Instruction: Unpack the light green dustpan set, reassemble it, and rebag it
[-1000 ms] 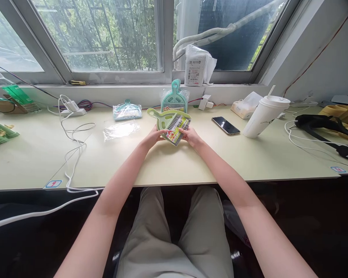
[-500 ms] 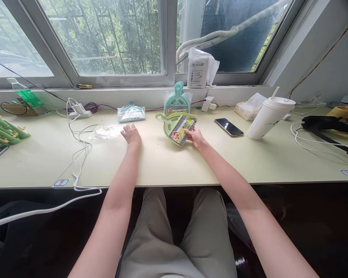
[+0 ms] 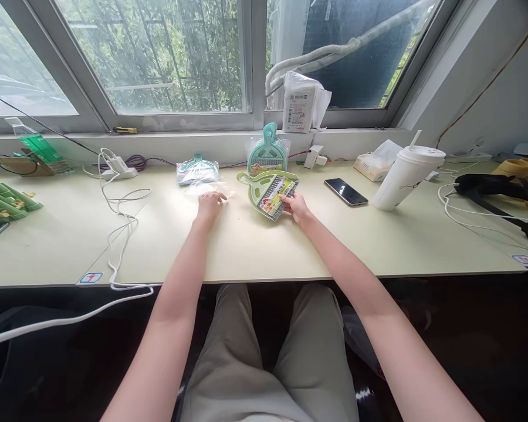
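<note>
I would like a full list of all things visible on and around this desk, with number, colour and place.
green dustpan set: 1, light green with printed card, desk centre, held by right hand
clear plastic bag: 1, transparent, under left hand's fingers
teal dustpan sets: 2, teal, bagged; one against the sill, one flat to its left
phone: 1, black, right of centre
cup with straw: 1, white, right
tissue pack: 1, white, behind cup
white parcel: 1, windowsill
white cable: 1, left
desk: 1, pale green
left hand: on the bag
right hand: gripping the green set
</note>
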`<state>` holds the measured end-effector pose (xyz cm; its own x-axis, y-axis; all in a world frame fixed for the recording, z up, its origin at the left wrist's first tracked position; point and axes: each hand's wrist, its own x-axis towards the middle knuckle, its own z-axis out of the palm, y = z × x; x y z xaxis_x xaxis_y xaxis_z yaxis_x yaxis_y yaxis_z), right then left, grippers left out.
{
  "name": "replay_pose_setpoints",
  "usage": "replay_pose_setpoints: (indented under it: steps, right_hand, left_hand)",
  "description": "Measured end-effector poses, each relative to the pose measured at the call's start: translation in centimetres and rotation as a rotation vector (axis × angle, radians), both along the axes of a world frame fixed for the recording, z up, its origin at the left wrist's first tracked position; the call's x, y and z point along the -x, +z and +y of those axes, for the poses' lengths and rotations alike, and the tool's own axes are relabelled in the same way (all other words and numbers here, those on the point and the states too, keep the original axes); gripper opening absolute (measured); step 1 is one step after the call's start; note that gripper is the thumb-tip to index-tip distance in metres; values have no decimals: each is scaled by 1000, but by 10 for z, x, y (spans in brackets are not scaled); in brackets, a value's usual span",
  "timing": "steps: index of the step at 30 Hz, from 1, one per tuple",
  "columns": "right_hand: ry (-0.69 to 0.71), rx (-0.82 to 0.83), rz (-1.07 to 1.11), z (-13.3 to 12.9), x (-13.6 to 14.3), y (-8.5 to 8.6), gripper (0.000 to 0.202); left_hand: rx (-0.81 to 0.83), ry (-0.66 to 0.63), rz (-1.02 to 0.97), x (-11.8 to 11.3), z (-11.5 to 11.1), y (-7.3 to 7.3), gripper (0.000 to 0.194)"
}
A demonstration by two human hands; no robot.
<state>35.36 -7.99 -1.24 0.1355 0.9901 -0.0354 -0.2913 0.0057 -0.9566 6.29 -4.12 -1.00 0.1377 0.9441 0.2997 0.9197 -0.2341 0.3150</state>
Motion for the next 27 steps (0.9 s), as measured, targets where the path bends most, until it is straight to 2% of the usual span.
replay_pose_setpoints:
  steps: [2,4,8,12,16,19,23,27]
  right_hand:
    - [-9,4,-1,1,-1,-1,13]
    - [-14,6,-2,2,-2,-1,13]
    - [-9,-2,4,2,-2,-1,13]
    - [-7,12,16,3,-2,-2,13]
    - [-33,39,45,4,-2,-3,13]
    - [-49,48,64,4,-3,-2,14]
    - [-43,81,64,5,-3,-1,13]
    - [-8,112,59,6,-4,0,13]
  left_hand:
    - [-26,-93,-56,-5,0,1,40]
    - [-64,-124,-48,-8,-1,2,35]
    - [-104,-74,15,-10,-2,3,27]
    - [-109,-62,-143,-25,-7,5,26]
    - [-39,-201,-205,-48,-14,0,38]
    - [47,-289,-151,-58,-15,-5,36]
    - [120,-317,-177,-54,-11,-9,44]
    - [136,-227,-265,-44,-4,-9,45]
